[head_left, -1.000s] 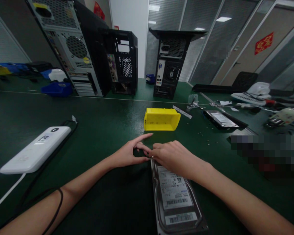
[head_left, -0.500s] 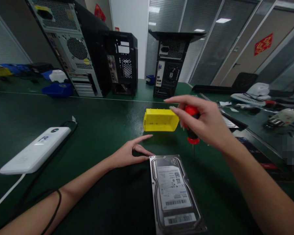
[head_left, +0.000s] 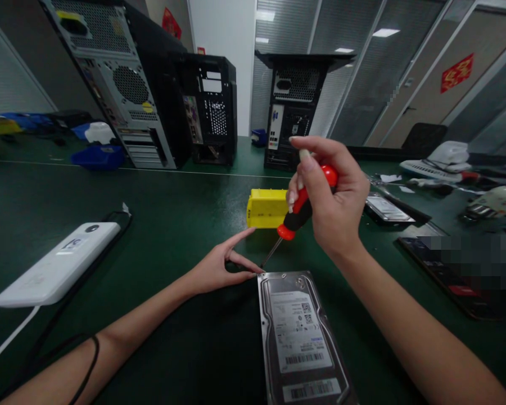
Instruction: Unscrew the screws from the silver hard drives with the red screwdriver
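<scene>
A silver hard drive [head_left: 301, 332] with a white label lies flat on the green table, its far edge toward the yellow bin. At its far left corner, my left hand [head_left: 215, 267] brings thumb and middle fingertip together in a pinch, index finger stretched forward. Whatever is between those fingertips is too small to make out. My right hand [head_left: 331, 197] is wrapped around a red and black screwdriver [head_left: 297, 214], tilted with its tip down at that same corner, close by the left fingertips. Behind it stands a small yellow bin [head_left: 266, 209], partly covered by the screwdriver and hand.
Three computer cases [head_left: 164, 95] stand along the back. A white power strip [head_left: 59, 264] with cables lies at left, near a blue bin [head_left: 98, 157]. On the right are another hard drive [head_left: 388, 208] and a dark flat panel [head_left: 455, 281]. A black cable crosses my left forearm.
My right hand has moved left with the screwdriver, tilting it so the tip comes down to the drive's far left corner. The left hand has stayed nearly still.
</scene>
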`<state>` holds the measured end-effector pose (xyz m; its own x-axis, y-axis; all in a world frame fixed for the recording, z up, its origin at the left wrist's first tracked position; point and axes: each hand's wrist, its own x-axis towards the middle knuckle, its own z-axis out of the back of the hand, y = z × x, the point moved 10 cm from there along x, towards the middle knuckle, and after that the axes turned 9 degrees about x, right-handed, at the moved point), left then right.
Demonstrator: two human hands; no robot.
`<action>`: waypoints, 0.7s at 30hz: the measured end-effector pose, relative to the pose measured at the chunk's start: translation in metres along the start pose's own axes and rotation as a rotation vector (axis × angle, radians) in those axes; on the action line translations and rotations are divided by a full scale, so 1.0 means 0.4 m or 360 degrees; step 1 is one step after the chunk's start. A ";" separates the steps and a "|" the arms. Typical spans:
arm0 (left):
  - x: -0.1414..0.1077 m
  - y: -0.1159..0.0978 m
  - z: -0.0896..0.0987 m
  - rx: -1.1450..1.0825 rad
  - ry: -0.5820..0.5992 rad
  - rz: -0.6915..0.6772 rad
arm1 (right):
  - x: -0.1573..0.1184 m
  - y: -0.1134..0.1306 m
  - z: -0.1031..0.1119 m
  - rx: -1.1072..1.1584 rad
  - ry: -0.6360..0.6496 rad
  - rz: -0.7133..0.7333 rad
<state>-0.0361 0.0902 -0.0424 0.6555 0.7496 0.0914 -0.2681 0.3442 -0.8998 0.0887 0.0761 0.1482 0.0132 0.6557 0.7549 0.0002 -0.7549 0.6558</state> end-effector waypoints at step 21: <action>0.004 -0.026 -0.015 0.0416 0.0126 -0.0166 | 0.008 -0.012 0.009 0.0329 0.0004 0.0149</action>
<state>-0.0282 0.0846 -0.0355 0.7392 0.6598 0.1349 -0.3627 0.5587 -0.7459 0.0923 0.0819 0.1474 0.0201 0.5825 0.8126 0.2042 -0.7980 0.5670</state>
